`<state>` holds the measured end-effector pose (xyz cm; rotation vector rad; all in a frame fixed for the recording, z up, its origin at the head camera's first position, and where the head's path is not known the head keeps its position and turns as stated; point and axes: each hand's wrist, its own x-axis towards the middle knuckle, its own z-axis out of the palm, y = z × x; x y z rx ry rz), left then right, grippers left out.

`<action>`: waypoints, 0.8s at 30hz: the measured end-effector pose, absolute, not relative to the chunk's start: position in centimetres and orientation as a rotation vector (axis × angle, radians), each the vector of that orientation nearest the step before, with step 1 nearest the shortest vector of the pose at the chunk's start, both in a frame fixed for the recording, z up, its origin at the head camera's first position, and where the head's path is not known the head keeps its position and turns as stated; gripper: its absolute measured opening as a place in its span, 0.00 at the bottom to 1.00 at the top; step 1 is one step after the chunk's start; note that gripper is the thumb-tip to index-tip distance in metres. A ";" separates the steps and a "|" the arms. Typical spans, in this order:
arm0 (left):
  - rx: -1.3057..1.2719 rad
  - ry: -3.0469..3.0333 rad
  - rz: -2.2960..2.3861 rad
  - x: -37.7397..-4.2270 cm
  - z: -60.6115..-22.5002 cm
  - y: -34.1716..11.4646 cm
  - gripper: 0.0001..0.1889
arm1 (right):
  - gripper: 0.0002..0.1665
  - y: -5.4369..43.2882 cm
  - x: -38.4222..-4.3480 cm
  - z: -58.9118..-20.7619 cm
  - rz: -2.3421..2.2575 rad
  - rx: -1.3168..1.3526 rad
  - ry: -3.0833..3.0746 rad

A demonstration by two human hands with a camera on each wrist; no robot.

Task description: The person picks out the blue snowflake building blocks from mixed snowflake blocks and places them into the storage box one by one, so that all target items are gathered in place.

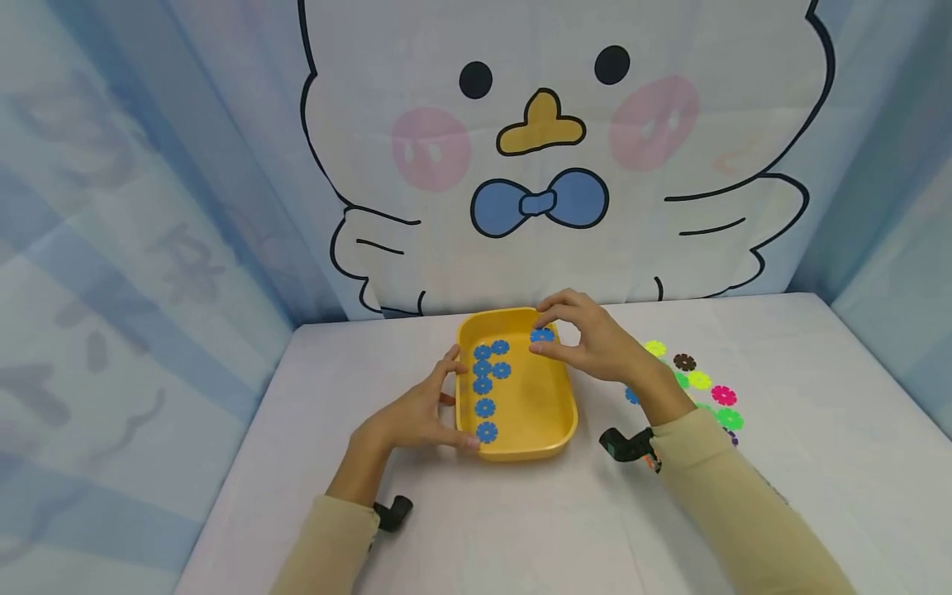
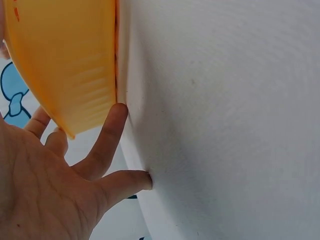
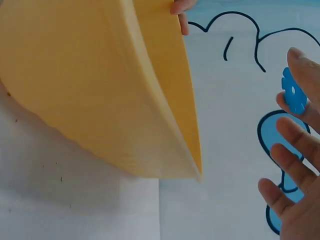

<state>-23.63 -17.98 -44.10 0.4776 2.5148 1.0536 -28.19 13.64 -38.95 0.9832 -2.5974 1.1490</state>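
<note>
The yellow tray [image 1: 531, 413] lies on the table, with several blue flower-shaped discs [image 1: 485, 407] in a column along its left side and others beside the column. My left hand [image 1: 416, 413] holds the tray's left side, its thumb at the front left corner and its fingers spread along the wall; the left wrist view shows this hand [image 2: 55, 175] against the outer wall. Above the tray's back right corner, my right hand [image 1: 595, 339] pinches another blue disc [image 1: 542, 335] between thumb and index finger. In the right wrist view, that disc [image 3: 294, 92] stands on edge, other fingers spread.
Right of the tray, partly hidden behind my right forearm, several loose discs lie scattered, among them a pink disc [image 1: 724, 396], a brown disc [image 1: 685, 362] and a green disc [image 1: 730, 419]. A printed curtain [image 1: 543, 256] hangs right behind the table.
</note>
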 end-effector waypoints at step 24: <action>0.484 2.498 1.047 -23.8 -44.2 -18.2 0.73 | 0.21 9.3 -29.7 -41.1 1.177 1.072 -2.858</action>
